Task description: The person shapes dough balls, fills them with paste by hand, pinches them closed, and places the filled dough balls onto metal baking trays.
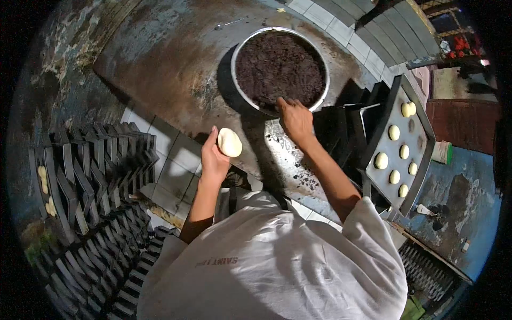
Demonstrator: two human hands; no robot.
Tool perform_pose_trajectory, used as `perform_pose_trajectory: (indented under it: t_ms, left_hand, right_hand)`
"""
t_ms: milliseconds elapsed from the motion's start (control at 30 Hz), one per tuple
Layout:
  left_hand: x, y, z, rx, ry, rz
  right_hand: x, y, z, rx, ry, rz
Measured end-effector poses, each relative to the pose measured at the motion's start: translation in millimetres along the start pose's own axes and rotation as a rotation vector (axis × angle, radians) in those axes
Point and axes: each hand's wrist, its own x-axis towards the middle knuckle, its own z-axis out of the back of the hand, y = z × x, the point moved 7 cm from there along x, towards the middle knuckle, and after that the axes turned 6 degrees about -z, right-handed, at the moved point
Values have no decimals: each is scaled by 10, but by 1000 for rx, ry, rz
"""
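Note:
A flattened round of pale dough (pixel 230 142) rests in my left hand (pixel 214 160), whose fingers curl behind it. My right hand (pixel 296 118) reaches over the near rim of a large round metal basin (pixel 234 74). Dark brown crumbly filling (pixel 280 66) fills that basin. The right fingers are closed at the filling's near edge; what they pinch, if anything, is hidden. On the right, a tilted dark baking tray (pixel 381 178) carries several pale dough balls (pixel 394 133), spaced apart.
Stacked dark trays (pixel 96 170) fill the left side, one with dough pieces (pixel 43 178). A spoon (pixel 226 24) lies on the worn table (pixel 160 85) beyond the basin. Dark crumbs (pixel 304 176) are scattered near its front edge. A small bucket (pixel 442 153) stands beyond the right tray.

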Motion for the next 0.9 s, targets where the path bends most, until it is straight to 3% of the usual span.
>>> perform_pose_trajectory:
  t_ms: [100, 167, 200, 300, 333, 467, 600, 733, 833, 900]
  left_hand:
    - [93, -179, 84, -41, -7, -41]
    - [146, -260, 138, -58, 2, -48]
    - [155, -269, 151, -65, 15, -43]
    - [179, -254, 39, -37, 50, -64]
    - [184, -246, -50, -40, 70, -71]
    - [131, 6, -461, -87, 153, 10]
    - [-236, 434, -1159, -194, 380, 198]
    - [-378, 1095, -1226, -182, 452, 308]
    - [-738, 1313, -1357, -144, 458, 358]
    - [-894, 1492, -1417, -116, 456, 345]
  right_hand:
    - [273, 101, -219, -32, 40, 29]
    - [307, 58, -324, -11, 338, -77]
    - [342, -14, -386, -14, 336, -72]
    - [450, -214, -261, 587, 384, -75]
    - [357, -276, -284, 939, 559, -275]
    - [-123, -117, 393, 1235, 761, -275]
    - [-731, -76, 601, 1459, 505, -403]
    - [-1582, -474, 149, 1379, 206, -532]
    - [-2565, -806, -129, 1360, 223, -655]
    - [-3350, -1135, -475, 1403, 83, -803]
